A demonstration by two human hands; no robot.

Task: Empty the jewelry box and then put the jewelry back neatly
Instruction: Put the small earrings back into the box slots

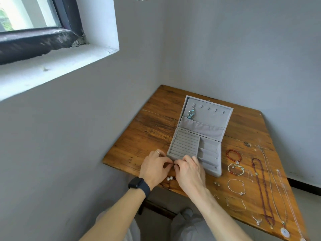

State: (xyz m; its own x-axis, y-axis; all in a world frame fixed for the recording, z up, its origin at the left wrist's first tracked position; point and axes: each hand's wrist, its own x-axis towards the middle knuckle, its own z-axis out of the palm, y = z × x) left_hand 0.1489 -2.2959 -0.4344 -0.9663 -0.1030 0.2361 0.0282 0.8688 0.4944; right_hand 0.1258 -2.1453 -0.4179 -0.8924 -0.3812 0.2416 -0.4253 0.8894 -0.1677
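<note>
Together, hands [153,168] [188,171] pinching item [174,165] — box [218,171] front edge

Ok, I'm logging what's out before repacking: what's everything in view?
table: one, brown wood, room corner
jewelry box: one, grey, open, mid-table
dangling piece: one, blue-green, lid's leftmost hook
bead bracelet: one, red, right of the box
cord bracelet: one, cream-green, nearer
thin bracelets: two, silvery, nearer still
small loose pieces: several, pale, among the bracelets
bead necklace: one, dark red, right of the bracelets
chain necklaces: at least two, pale, right edge
pearls: two, white, front edge between the wrists
window: one, dark frame, upper left
smartwatch: one, black, left wrist
ring: one, silvery, left hand
left hand, right hand: both pinch a tiny item at the box's front-left corner
</note>
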